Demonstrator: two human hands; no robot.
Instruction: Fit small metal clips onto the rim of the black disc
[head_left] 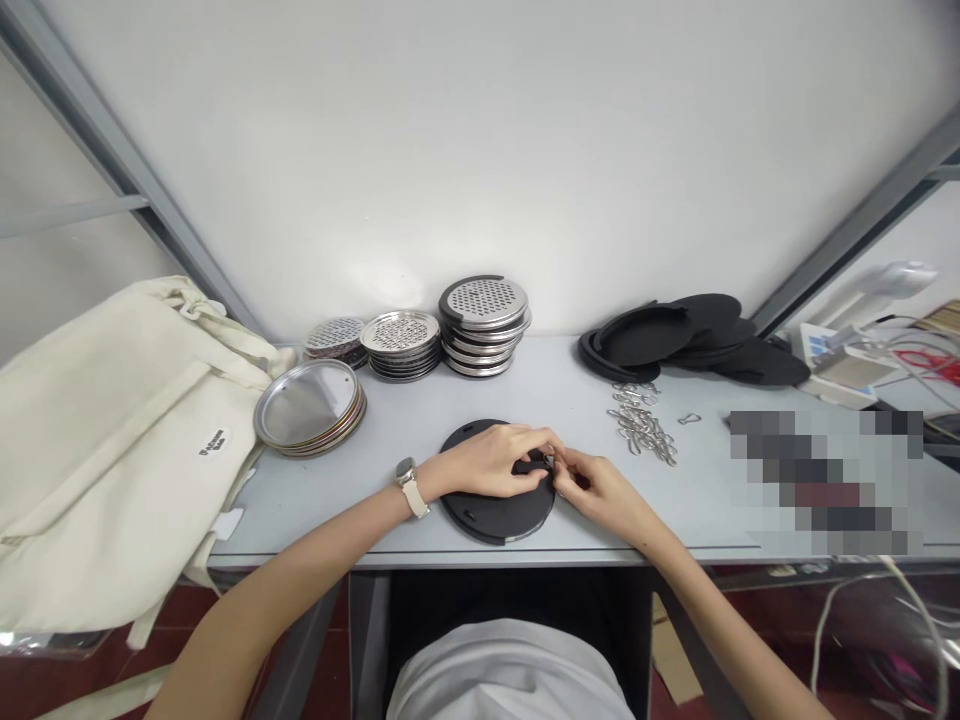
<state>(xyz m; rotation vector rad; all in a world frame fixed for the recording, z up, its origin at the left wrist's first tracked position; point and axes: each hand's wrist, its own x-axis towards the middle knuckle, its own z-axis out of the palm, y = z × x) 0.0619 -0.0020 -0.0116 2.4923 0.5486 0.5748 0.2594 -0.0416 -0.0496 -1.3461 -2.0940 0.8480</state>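
Note:
A black round disc (487, 515) with small slots lies on the table near its front edge, with a thin silvery strip along its lower right rim. Over its upper part rests my left hand (499, 460), which holds the disc, fingers curved toward the right rim and thumb on the surface. My right hand (592, 490) is closed in a pinch at that rim, touching the left fingertips. Whatever is between its fingers is too small and too hidden to make out. Right of my hands lies a pile of silvery metal clips (641, 430), with a single clip (689, 418) beside it.
Along the wall stand stacks of perforated metal discs (401, 332), metal discs with black rims (487, 300) and plain round trays (307, 405). Black discs (645, 335) are heaped at the back right. A cream bag (150, 400) sits left; a blurred-out patch (825, 485) covers the right.

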